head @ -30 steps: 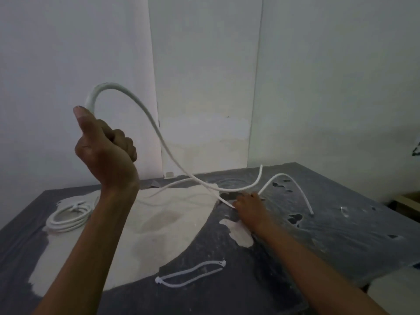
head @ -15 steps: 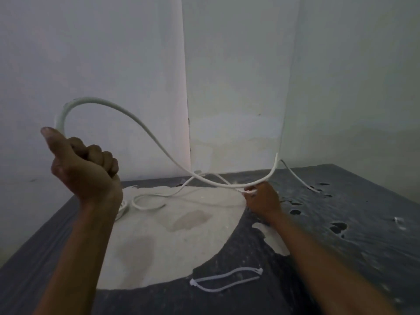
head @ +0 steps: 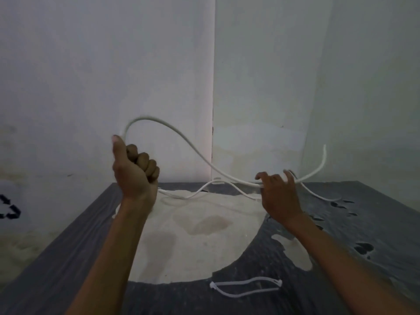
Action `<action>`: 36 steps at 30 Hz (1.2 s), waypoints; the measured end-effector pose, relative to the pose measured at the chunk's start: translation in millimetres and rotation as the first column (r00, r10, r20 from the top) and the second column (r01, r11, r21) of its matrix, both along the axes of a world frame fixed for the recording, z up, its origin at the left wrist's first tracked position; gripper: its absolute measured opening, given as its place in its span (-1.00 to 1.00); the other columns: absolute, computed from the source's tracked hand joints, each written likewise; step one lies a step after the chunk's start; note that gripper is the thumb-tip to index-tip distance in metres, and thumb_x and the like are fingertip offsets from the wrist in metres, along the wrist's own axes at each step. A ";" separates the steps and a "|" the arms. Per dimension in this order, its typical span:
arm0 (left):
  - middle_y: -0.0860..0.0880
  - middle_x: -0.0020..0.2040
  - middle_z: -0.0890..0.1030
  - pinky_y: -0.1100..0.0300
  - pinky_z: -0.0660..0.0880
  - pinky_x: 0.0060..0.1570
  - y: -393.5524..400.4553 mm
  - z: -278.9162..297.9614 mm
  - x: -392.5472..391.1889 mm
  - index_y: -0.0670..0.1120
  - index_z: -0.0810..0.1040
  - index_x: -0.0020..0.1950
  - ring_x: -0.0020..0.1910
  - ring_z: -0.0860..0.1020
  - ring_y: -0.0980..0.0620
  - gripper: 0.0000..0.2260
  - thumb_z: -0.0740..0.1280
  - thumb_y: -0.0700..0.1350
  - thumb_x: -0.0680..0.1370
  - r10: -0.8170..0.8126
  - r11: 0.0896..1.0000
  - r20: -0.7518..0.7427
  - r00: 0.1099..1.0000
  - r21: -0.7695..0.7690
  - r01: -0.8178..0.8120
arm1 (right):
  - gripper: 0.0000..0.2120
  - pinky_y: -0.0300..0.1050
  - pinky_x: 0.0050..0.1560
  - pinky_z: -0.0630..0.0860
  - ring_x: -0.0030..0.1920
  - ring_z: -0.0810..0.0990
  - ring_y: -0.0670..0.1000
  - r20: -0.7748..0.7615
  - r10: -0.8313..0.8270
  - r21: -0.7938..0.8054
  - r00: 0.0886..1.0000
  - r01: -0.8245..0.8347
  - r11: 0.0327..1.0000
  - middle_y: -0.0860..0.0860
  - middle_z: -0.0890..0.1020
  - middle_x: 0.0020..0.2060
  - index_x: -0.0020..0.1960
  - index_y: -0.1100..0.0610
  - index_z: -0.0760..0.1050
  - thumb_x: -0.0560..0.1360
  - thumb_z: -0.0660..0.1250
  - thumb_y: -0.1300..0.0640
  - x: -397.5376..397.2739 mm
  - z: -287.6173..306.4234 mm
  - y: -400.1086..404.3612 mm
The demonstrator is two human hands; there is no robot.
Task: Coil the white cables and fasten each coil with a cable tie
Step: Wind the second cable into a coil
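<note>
Nearest, on the dark tabletop (head: 68, 258): two cable ties (head: 246, 286) lying loose, side by side, untouched, just in front of a worn pale patch (head: 193, 235).

Above the patch, left hand (head: 134, 171) raised clear of the surface, fingers curled into a fist around one end of the white cable (head: 188, 146), thumb pointing up. Right hand (head: 278, 196) lower and well apart from the left, pinching the same cable further along, other fingers spread loosely above it. Between the hands, cable arching up from the left fist and sweeping down to the right. Beyond the right hand, free end curling upward toward the wall (head: 250, 87). A slack stretch of white cable on the tabletop just behind the hands; which run belongs to which cannot be told.

Judged step: forming the first loop; no coil visible yet.

To do well:
- Keep the left fist fixed as the anchor.
- Bring the pinched section across to the left fist, laying each loop the same size.
- Let the cable roll between the right fingertips to avoid twist.
- Draw slack in steadily; avoid snagging on the crossed run.
- Keep the ties within reach for fastening.
</note>
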State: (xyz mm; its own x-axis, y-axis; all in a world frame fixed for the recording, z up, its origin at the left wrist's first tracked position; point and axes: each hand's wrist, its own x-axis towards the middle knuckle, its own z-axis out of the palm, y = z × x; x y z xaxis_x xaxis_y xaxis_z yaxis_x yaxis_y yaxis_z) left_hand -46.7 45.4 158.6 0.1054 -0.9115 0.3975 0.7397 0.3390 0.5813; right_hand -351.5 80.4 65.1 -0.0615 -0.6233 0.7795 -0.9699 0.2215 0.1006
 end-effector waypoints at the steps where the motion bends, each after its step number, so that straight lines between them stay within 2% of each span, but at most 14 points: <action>1: 0.10 -0.59 0.09 0.30 -0.05 -0.58 -1.0 -0.8 -3.8 0.04 0.08 -0.42 -0.60 0.00 0.12 -0.54 0.06 0.19 0.62 -0.019 1.000 0.029 0.999 -0.004 0.019 | -0.79 0.09 0.16 0.33 -0.22 0.63 0.10 -0.008 0.007 0.062 1.000 -0.007 0.998 -0.02 0.63 -0.33 -0.01 0.03 0.52 0.39 0.35 0.24 8.9 2.7 -2.1; 4: 0.11 -0.60 0.10 0.36 0.00 -0.59 0.0 -9.4 -19.8 0.04 0.13 -0.48 -0.63 0.04 0.14 -0.51 0.04 0.17 0.63 -0.054 0.998 0.115 0.992 -0.024 0.057 | -0.88 -0.03 -0.08 0.38 -0.29 0.64 0.09 0.056 0.066 0.162 0.996 -0.074 0.984 0.00 0.66 -0.32 0.03 0.04 0.49 0.52 0.29 0.05 35.7 8.1 -5.1; 7: 0.11 -0.60 0.13 0.37 0.07 -0.59 -1.1 -18.4 -23.9 0.05 0.16 -0.49 -0.63 0.07 0.15 -0.51 0.02 0.15 0.63 -0.080 0.994 0.158 0.984 -0.057 0.090 | -0.83 -0.20 -0.36 0.32 -0.42 0.57 0.05 0.247 0.145 0.118 0.958 -0.178 0.977 0.02 0.64 -0.35 0.06 0.10 0.47 0.51 0.31 0.06 48.2 6.5 -6.0; 10: 0.09 -0.59 0.15 0.35 0.07 -0.59 -7.3 -35.2 -28.5 0.04 0.18 -0.48 -0.62 0.09 0.13 -0.53 0.05 0.17 0.61 -0.128 0.989 0.278 0.952 -0.031 0.142 | -0.86 -0.25 -0.41 0.32 -0.41 0.51 -0.02 0.374 0.150 0.009 0.915 -0.165 0.986 0.05 0.65 -0.28 0.08 0.11 0.52 0.55 0.26 0.19 45.3 15.2 -13.4; 12: 0.08 -0.58 0.17 0.34 0.06 -0.57 -8.3 -50.1 -40.2 0.03 0.21 -0.48 -0.62 0.10 0.13 -0.54 0.07 0.18 0.58 -0.181 0.983 0.317 0.931 0.038 0.178 | -0.77 -0.30 -0.44 0.27 -0.38 0.49 -0.02 0.415 0.228 -0.036 0.881 -0.234 0.972 0.08 0.62 -0.25 0.20 0.10 0.51 0.57 0.23 0.26 40.6 33.3 -22.6; 16: 0.07 -0.58 0.16 0.31 0.04 -0.61 -11.7 -55.2 -57.6 0.01 0.21 -0.45 -0.63 0.10 0.15 -0.55 0.10 0.14 0.61 -0.233 0.963 0.136 0.963 0.167 0.210 | -0.63 -0.16 -0.39 0.35 -0.38 0.46 -0.07 0.558 0.245 0.121 0.793 -0.369 0.921 0.05 0.53 -0.21 0.35 0.07 0.23 0.60 0.24 0.04 39.9 56.2 -38.9; 18: 0.07 -0.56 0.15 0.28 0.01 -0.60 -14.1 -52.9 -61.2 0.00 0.21 -0.42 -0.61 0.09 0.15 -0.56 0.09 0.14 0.62 -0.245 0.951 0.096 0.965 0.218 0.220 | -0.59 -0.07 -0.29 0.38 -0.32 0.49 0.00 0.514 0.193 0.198 0.836 -0.335 0.921 0.08 0.47 -0.12 0.35 0.04 0.13 0.61 0.17 -0.08 41.9 48.2 -39.0; 21: 0.08 -0.57 0.15 0.27 -0.03 -0.61 -17.6 -52.9 -65.0 -0.01 0.20 -0.39 -0.63 0.07 0.16 -0.58 0.04 0.10 0.65 -0.273 0.932 -0.009 0.962 0.246 0.267 | -0.61 -0.06 -0.26 0.39 -0.24 0.53 0.11 0.289 0.166 0.292 0.943 -0.252 0.923 0.10 0.45 -0.02 0.43 -0.02 0.10 0.65 0.05 -0.06 46.6 28.2 -32.7; 23: 0.09 -0.59 0.15 0.31 -0.03 -0.64 -22.2 -52.6 -64.8 0.00 0.20 -0.38 -0.65 0.07 0.17 -0.60 0.03 0.05 0.65 -0.267 0.926 -0.085 0.960 0.253 0.280 | -0.66 -0.06 -0.26 0.42 -0.21 0.54 0.10 0.267 0.213 0.323 0.940 -0.296 0.899 0.10 0.52 -0.03 0.42 -0.01 0.18 0.66 0.04 0.02 51.6 20.7 -29.0; 27: 0.10 -0.61 0.16 0.35 0.00 -0.65 -31.2 -51.0 -64.3 -0.01 0.21 -0.37 -0.66 0.08 0.16 -0.63 0.05 -0.01 0.65 -0.147 0.941 -0.065 0.987 0.298 0.160 | -0.77 -0.16 -0.22 0.36 -0.10 0.60 0.08 0.244 0.240 0.388 0.940 -0.321 0.864 0.09 0.62 -0.02 0.28 0.03 0.36 0.65 0.09 0.08 74.4 15.7 -13.6; 29: 0.08 -0.61 0.18 0.36 0.04 -0.63 -35.4 -50.6 -65.2 -0.02 0.22 -0.38 -0.65 0.10 0.15 -0.63 0.05 -0.02 0.64 -0.087 0.956 0.081 0.993 0.285 0.060 | -0.72 -0.13 -0.17 0.38 -0.10 0.56 0.04 0.168 0.228 0.499 0.959 -0.282 0.820 0.08 0.59 0.02 0.32 0.04 0.35 0.66 0.05 0.01 91.2 10.8 -1.6; 31: 0.05 -0.57 0.22 0.33 0.11 -0.59 -41.6 -53.7 -67.2 -0.03 0.25 -0.39 -0.62 0.16 0.12 -0.61 0.03 -0.01 0.65 -0.026 0.974 0.337 0.941 0.219 -0.052 | -0.72 -0.10 -0.18 0.42 -0.17 0.50 0.00 0.091 0.236 0.580 0.967 -0.244 0.777 0.05 0.56 -0.03 0.27 0.07 0.39 0.65 0.06 -0.01 104.0 10.9 10.6; 34: -0.02 -0.48 0.29 0.22 0.20 -0.47 -50.5 -72.8 -66.9 -0.04 0.26 -0.37 -0.52 0.23 0.06 -0.61 -0.01 0.02 0.64 0.116 0.989 0.681 0.723 -0.010 -0.149 | -0.75 -0.08 -0.18 0.48 -0.21 0.54 0.02 -0.051 0.343 0.673 0.938 -0.221 0.705 0.05 0.57 -0.13 0.09 0.11 0.53 0.62 0.16 0.00 109.5 22.8 21.6; 36: 0.03 -0.49 0.32 0.23 0.22 -0.45 -48.8 -84.4 -63.9 -0.03 0.27 -0.35 -0.51 0.25 0.07 -0.62 -0.01 0.04 0.63 0.080 0.997 0.785 0.615 -0.051 -0.064 | -0.71 -0.12 -0.22 0.46 -0.29 0.51 0.01 -0.090 0.431 0.720 0.898 -0.240 0.651 0.02 0.50 -0.27 0.03 0.14 0.56 0.61 0.16 -0.03 113.1 33.8 28.6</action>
